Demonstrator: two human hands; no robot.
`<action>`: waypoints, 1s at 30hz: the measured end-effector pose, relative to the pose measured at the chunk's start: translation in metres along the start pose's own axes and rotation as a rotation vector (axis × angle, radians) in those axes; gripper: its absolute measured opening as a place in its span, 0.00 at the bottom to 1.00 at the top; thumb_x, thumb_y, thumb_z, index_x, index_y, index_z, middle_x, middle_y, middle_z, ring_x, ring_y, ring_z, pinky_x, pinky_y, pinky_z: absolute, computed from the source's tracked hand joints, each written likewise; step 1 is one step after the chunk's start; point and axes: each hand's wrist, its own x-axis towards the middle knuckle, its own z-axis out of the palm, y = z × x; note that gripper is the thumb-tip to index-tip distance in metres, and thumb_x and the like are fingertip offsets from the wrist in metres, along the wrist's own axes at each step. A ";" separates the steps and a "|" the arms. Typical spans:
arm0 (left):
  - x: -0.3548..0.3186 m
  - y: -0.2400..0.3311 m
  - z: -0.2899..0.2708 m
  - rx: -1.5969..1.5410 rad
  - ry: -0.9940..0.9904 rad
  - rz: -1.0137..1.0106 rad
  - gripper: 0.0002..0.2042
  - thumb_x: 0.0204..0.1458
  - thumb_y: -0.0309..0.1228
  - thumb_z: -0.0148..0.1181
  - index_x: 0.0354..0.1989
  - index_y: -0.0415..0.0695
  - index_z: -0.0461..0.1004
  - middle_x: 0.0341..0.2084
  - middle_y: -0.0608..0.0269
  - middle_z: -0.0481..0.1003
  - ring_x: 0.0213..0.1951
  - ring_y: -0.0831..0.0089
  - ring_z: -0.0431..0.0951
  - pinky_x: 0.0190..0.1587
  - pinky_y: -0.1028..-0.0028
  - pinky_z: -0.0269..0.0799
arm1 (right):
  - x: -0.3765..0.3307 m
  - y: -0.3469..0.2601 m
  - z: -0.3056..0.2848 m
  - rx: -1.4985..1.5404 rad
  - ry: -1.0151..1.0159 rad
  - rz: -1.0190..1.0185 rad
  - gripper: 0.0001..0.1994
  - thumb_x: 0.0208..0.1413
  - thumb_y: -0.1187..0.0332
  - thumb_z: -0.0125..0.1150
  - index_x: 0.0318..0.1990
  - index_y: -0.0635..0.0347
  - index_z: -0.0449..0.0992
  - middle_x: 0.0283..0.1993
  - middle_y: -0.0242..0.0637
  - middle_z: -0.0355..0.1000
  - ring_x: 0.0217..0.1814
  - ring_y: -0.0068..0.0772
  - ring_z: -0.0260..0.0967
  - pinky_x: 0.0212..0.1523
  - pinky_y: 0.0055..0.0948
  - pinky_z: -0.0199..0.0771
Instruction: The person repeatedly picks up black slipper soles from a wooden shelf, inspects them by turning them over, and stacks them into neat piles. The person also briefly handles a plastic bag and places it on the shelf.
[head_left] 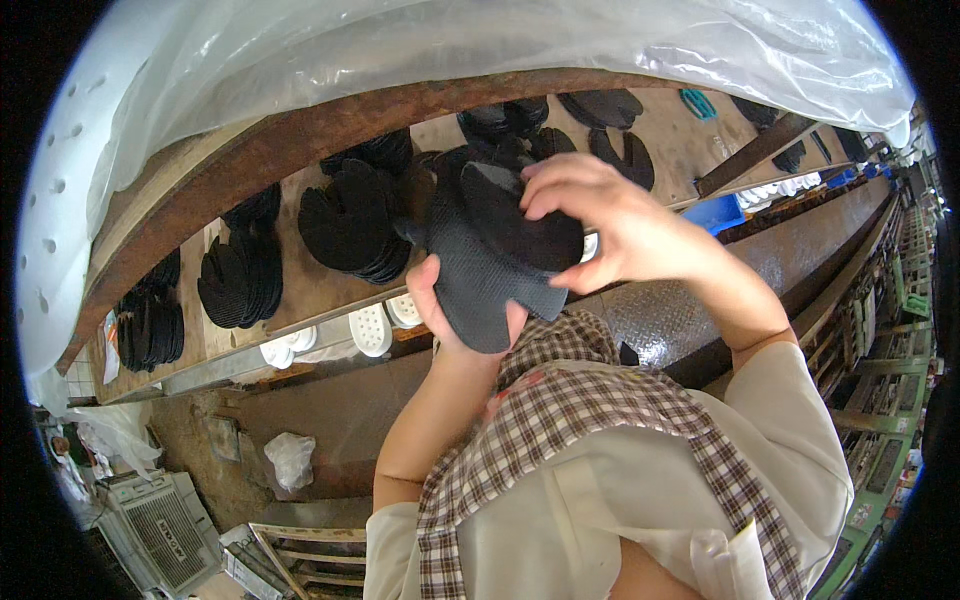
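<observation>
My left hand [452, 322] grips a black textured shoe-upper piece [475, 275] from below, thumb along its side and fingers partly hidden beneath. It has notched, rounded ends and is held tilted in front of my apron. Over its upper right lies another dark, smoother curved piece [545, 240], which my right hand [605, 215] holds at the edge, fingers bent over the top and thumb at the lower right. The right fingers are slightly blurred. Whether the two pieces are joined I cannot tell.
Stacks of similar black cut pieces [355, 215] stand along a wooden shelf [300, 300]. Above it runs a brown beam [240, 175] under clear plastic sheeting [420, 45]. White perforated soles [370, 330] sit below the shelf. A blue bin [715, 213] is at right.
</observation>
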 end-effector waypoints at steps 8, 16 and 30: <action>0.012 -0.002 0.002 -0.121 -0.165 -0.012 0.32 0.49 0.50 0.49 0.58 0.41 0.64 0.55 0.54 0.67 0.56 0.58 0.68 0.59 0.58 0.62 | 0.000 -0.003 0.012 -0.059 0.056 -0.056 0.29 0.28 0.63 0.76 0.42 0.65 0.73 0.57 0.46 0.62 0.61 0.51 0.57 0.60 0.42 0.61; 0.022 0.000 -0.003 -0.082 -0.101 0.001 0.32 0.48 0.50 0.51 0.58 0.42 0.64 0.54 0.55 0.68 0.55 0.60 0.69 0.58 0.60 0.63 | 0.011 0.029 0.016 0.012 -0.006 -0.078 0.28 0.35 0.61 0.74 0.44 0.64 0.71 0.59 0.47 0.62 0.63 0.51 0.57 0.61 0.45 0.59; 0.032 0.015 0.006 0.071 -0.010 -0.080 0.32 0.46 0.53 0.52 0.59 0.49 0.64 0.56 0.56 0.67 0.55 0.56 0.69 0.53 0.44 0.63 | -0.003 0.069 -0.024 -0.072 0.043 0.192 0.28 0.37 0.56 0.73 0.44 0.62 0.72 0.55 0.45 0.68 0.62 0.49 0.59 0.61 0.41 0.59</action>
